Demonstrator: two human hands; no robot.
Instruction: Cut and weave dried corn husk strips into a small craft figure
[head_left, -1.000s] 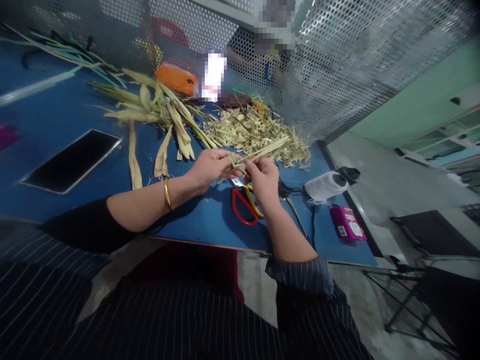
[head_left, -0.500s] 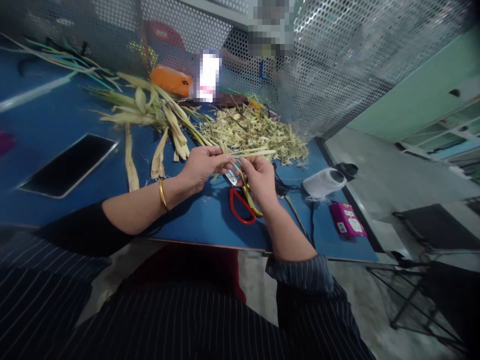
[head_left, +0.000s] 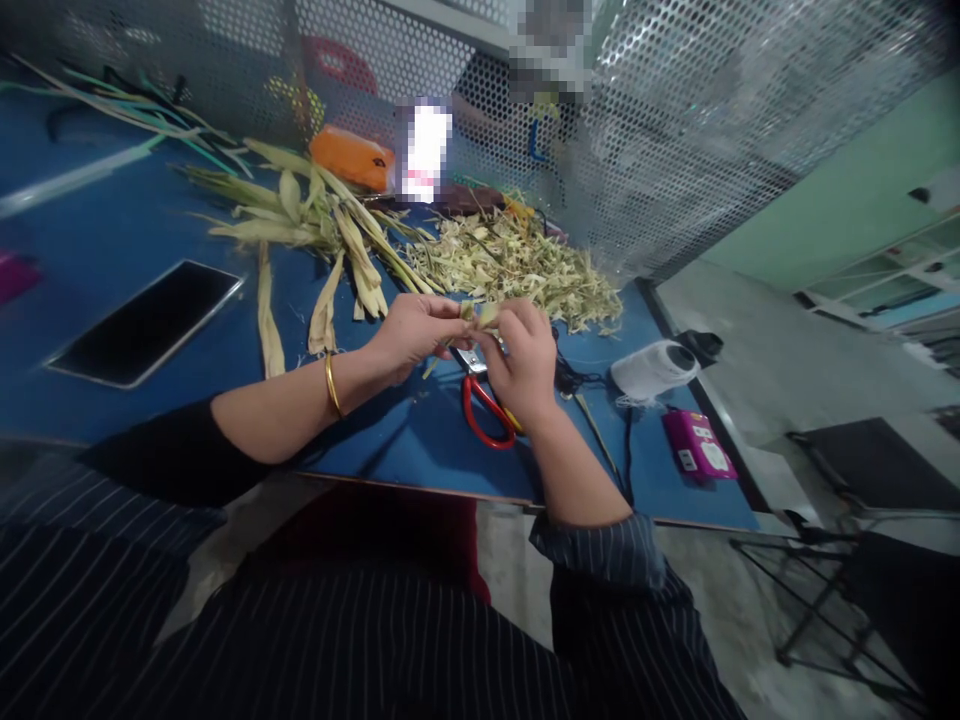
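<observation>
My left hand (head_left: 413, 332) and my right hand (head_left: 523, 358) meet above the blue table (head_left: 135, 240), both pinching a small folded piece of pale green leaf strip (head_left: 480, 314) between the fingertips. A gold bangle (head_left: 331, 385) sits on my left wrist. Directly under my hands lie red-handled scissors (head_left: 484, 408). Behind my hands is a heap of cut leaf scraps (head_left: 510, 265), and to its left several long dried leaves (head_left: 315, 225) lie spread on the table.
A dark phone (head_left: 146, 320) lies at the left. A white thread spool (head_left: 652, 368) and a pink box (head_left: 694, 445) sit at the right near the table edge. An orange pouch (head_left: 351, 157) rests by the perforated metal screen (head_left: 675, 110). A black stand (head_left: 840, 590) is on the floor at right.
The long strip that stuck out to the right between my hands has been folded in; my hands have closed together around a short bundle.
</observation>
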